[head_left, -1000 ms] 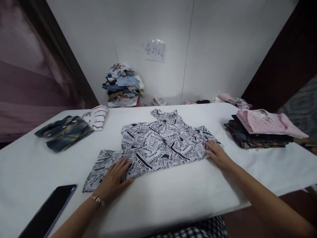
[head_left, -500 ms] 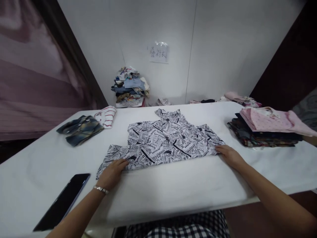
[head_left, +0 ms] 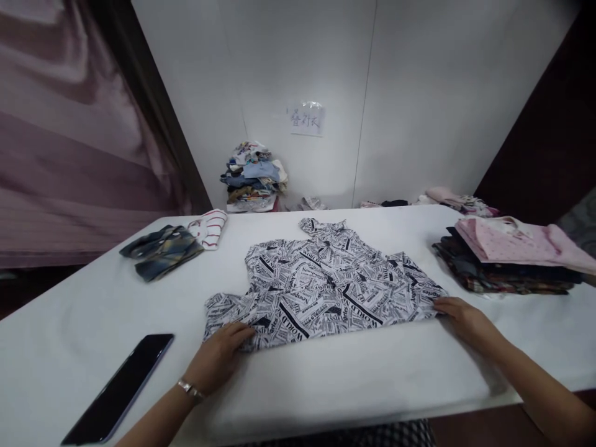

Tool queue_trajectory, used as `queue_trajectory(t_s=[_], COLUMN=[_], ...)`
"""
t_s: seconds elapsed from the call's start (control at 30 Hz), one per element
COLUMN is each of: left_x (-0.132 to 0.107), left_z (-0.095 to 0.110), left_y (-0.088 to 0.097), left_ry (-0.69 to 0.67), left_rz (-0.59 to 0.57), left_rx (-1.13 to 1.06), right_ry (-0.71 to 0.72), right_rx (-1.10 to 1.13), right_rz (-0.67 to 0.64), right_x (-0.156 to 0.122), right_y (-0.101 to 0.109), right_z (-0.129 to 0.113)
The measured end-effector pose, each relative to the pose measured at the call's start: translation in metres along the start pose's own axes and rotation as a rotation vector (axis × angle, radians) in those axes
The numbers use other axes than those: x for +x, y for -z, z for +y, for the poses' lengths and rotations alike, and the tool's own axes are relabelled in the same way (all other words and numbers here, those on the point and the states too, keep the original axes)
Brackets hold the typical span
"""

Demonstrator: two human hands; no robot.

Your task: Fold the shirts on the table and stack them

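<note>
Seemingly straightening the shirt (head_left: 321,285), spread on the surface (head_left: 349,367) ahead of and between left hand (head_left: 222,354) and right hand (head_left: 465,320). Pinching the near edge narrowly with the right; touching it with the left, cannot tell whether gripping. Probably calls for tugging evenly.

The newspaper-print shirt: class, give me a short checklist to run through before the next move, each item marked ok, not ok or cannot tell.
1. Left hand on the newspaper-print shirt: ok, at its near left part.
2. Right hand on the shirt: ok, fingers at the near right corner.
3. Cloth pinched, not just touched: cannot tell, the fingers hide it.
4. Near edge wholly in view: not ok, the left hand covers part of it.
5. Phone apart from the shirt: ok, it lies to the left.
6. Folded pile apart from the shirt: ok, a gap shows between them.
</note>
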State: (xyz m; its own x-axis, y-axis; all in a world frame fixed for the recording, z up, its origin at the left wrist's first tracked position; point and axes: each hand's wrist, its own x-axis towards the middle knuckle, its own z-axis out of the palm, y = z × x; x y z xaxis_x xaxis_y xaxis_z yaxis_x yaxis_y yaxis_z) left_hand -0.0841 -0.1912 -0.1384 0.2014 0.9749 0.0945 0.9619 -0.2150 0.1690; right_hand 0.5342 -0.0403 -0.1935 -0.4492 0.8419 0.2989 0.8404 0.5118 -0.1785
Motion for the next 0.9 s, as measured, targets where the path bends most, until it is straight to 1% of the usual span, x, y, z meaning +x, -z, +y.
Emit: queue_trajectory(t_s=[0.07,0.13,0.2,0.3,0.37,0.47,0.57,0.63,0.7,0.77,0.83,0.9], left_x=[0.002,0.013,0.031,0.060,0.072,0.078,0.074,0.071,0.069,0.068,0.067,0.067], left_z=[0.000,0.001,0.002,0.001,-0.003,-0.010,-0.014,-0.015,-0.014,-0.014,-0.013,-0.012], left_y=[0.002,0.004,0.000,-0.018,-0.034,-0.050,-0.054,-0.053,-0.052,-0.052,-0.052,-0.052], left_ry=[0.001,-0.009,-0.032,-0.050,-0.040,-0.032,-0.040,-0.043,-0.047,-0.051,-0.047,-0.041], left_rz=[0.020,0.039,0.051,0.041,0.009,-0.015,-0.029,-0.042,-0.035,-0.020,-0.026,-0.041], left_rx=[-0.018,-0.026,-0.001,0.074,0.100,0.108,0.112,0.114,0.122,0.132,0.136,0.133], right_ry=[-0.025,-0.056,-0.093,-0.125,-0.154,-0.217,-0.253,-0.290,-0.341,-0.396,-0.446,-0.465], right_rx=[0.024,0.079,0.160,0.289,0.350,0.337,0.297,0.258,0.212,0.169,0.135,0.119], right_rz=[0.000,0.039,0.072,0.020,-0.050,-0.085,-0.096,-0.114,-0.136,-0.158,-0.168,-0.160], right_x=[0.009,0.029,0.060,0.119,0.163,0.230,0.291,0.324,0.350,0.367,0.379,0.386], right_y=[0.007,0.016,0.021,0.017,0.005,-0.018,-0.042,-0.057,-0.070,-0.081,-0.089,-0.092], right_z=[-0.008,-0.024,-0.046,-0.085,-0.108,-0.129,-0.139,-0.143,-0.147,-0.150,-0.153,-0.156])
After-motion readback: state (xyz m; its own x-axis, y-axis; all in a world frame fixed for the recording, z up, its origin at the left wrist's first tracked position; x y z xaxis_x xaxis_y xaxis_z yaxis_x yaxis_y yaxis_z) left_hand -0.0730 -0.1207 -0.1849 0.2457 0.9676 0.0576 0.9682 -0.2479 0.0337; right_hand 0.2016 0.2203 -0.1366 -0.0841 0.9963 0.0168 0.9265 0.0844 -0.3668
